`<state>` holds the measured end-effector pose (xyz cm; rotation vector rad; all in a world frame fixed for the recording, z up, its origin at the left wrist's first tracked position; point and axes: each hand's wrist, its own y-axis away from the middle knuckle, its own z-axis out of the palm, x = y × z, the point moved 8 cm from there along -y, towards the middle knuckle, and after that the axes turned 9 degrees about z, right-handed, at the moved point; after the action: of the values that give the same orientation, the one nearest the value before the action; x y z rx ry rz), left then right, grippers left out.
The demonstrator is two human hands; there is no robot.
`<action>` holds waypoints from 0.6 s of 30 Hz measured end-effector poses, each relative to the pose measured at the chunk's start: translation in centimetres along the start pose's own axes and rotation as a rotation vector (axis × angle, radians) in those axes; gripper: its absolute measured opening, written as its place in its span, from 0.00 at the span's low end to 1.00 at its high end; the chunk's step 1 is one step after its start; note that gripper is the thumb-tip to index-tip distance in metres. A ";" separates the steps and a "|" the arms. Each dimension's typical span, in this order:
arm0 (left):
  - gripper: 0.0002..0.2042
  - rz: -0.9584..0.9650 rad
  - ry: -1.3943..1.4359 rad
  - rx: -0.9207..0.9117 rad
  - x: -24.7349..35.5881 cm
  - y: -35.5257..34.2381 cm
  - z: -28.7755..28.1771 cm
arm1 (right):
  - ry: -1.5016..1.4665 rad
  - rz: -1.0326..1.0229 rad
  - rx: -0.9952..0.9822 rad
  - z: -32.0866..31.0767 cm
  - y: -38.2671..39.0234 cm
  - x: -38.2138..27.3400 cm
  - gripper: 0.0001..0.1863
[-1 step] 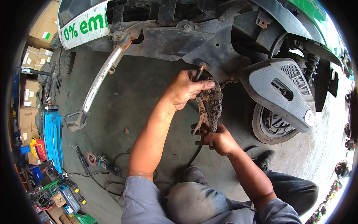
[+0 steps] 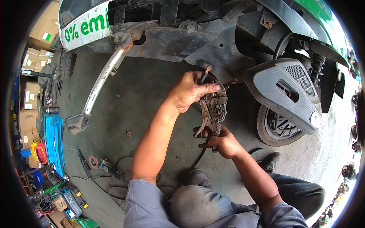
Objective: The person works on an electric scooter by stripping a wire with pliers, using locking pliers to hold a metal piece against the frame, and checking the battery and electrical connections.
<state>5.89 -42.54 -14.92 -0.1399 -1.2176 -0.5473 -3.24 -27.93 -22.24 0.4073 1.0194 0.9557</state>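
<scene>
My left hand (image 2: 190, 92) is closed around a black cable (image 2: 203, 78) whose bare copper strands (image 2: 208, 69) stick out above the fingers. Its thumb presses on the jaw end of a pair of locking pliers (image 2: 218, 110), thickly crusted with grey lumps. Lower down, my right hand (image 2: 225, 143) grips the pliers by the handles. The slimmer handle (image 2: 203, 121) stands apart on the left, with fingers of my right hand behind it. Whether the cable sits between the jaws is hidden by my left hand.
Ahead is a vehicle's dark underbody panel (image 2: 178, 41); a wheel (image 2: 281, 125) under a grey cover (image 2: 285, 91) stands right. A white metal stand leg (image 2: 102, 79) slants down at left. An angle grinder (image 2: 104, 165) and cords lie on the floor beside tool cases (image 2: 72, 197).
The slimmer plier handle has swung slightly left, away from the crusted one. My right hand has shifted a little; my left hand stays almost in place, still holding the cable.
</scene>
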 end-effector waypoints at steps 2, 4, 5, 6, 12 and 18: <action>0.08 -0.020 0.063 -0.022 -0.1 0.1 0.4 | 0.139 -0.065 -0.111 1.0 0.3 -0.4 0.21; 0.07 -0.041 0.081 -0.049 -0.2 0.1 0.3 | 0.057 -0.055 -0.116 1.5 1.0 -0.8 0.23; 0.07 -0.017 0.114 -0.051 -0.3 0.0 0.3 | 0.016 -0.049 -0.119 1.7 1.2 -0.9 0.24; 0.07 0.006 0.147 -0.057 -0.4 -0.1 0.3 | -0.019 -0.101 -0.150 2.0 1.3 -1.3 0.27; 0.05 0.010 0.252 0.027 -0.9 0.4 -0.5 | -0.406 -0.080 -0.442 4.8 3.1 -3.8 0.43; 0.05 0.020 0.256 0.059 -1.1 0.6 -0.3 | -0.324 -0.163 -0.413 3.6 2.8 -3.9 0.42</action>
<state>6.17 -41.79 -15.98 -0.0305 -0.9805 -0.4954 -2.24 -29.16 -16.41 0.1240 0.5341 0.8913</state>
